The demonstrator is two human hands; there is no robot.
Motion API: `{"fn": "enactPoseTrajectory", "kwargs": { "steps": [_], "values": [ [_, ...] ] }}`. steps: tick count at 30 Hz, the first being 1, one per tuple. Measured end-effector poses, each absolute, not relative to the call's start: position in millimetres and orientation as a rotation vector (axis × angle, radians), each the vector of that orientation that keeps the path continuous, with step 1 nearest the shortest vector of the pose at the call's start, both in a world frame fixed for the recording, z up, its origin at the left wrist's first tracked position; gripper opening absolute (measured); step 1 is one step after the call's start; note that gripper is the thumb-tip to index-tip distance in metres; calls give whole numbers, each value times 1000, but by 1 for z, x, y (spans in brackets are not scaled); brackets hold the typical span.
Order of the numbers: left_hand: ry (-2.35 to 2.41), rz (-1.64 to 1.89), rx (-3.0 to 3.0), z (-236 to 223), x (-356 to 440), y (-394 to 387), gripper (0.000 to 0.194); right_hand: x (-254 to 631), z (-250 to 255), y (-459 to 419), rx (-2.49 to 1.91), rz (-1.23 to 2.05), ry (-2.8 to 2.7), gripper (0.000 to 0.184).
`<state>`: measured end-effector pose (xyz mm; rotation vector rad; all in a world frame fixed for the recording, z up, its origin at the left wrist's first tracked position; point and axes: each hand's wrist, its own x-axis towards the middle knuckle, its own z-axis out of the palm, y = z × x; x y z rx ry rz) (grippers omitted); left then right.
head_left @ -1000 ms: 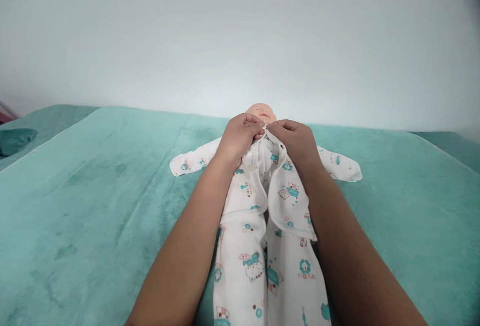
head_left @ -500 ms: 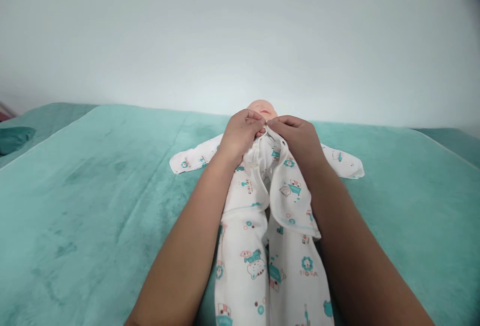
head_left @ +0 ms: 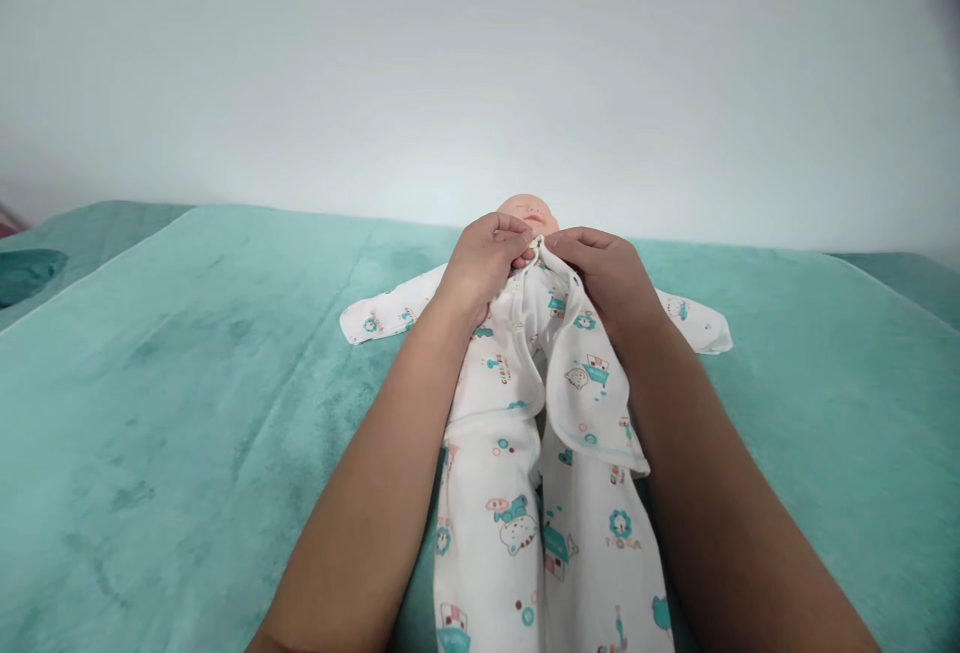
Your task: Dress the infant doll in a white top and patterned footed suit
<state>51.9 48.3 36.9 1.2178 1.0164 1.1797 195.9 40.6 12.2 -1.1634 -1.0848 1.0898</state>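
A baby doll lies on its back, head away from me, dressed in a white printed baby jacket and matching trousers. Just below its chin, my left hand pinches the collar edge on the left side. My right hand grips the collar edge on the right, fingertips close to those of the left. Between them the two collar edges come together. Lower down, the jacket's front panels hang apart, and small fasteners show along the left one. Both sleeves stretch out sideways on the blanket.
A green plush blanket covers the surface under the doll. Behind it rises a pale wall. At the far left lies a darker green cloth item.
My right fingertips have shifted slightly, and more of the collar edge shows between the hands. Both hands stay at the neckline. The whole view has moved a little.
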Motion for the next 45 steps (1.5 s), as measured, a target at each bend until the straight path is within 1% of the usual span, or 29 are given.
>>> {"fn": "enactPoseTrajectory", "kwargs": {
  "steps": [17, 27, 34, 39, 45],
  "values": [
    [975, 1187, 1250, 35, 54, 49, 12, 200, 12, 40, -1137, 1148, -1170, 21],
    [1020, 1134, 1283, 37, 53, 50, 13, 201, 12, 42, -1151, 1118, -1180, 30],
    [1106, 1138, 1523, 37, 55, 52, 3, 197, 17, 40, -1187, 1088, -1217, 31],
    [1188, 1191, 1511, 35, 55, 54, 13, 192, 19, 37, -1153, 1081, -1205, 31],
    [1061, 1156, 1286, 36, 52, 52, 18, 194, 18, 38, -1142, 1058, -1246, 30]
  ]
}}
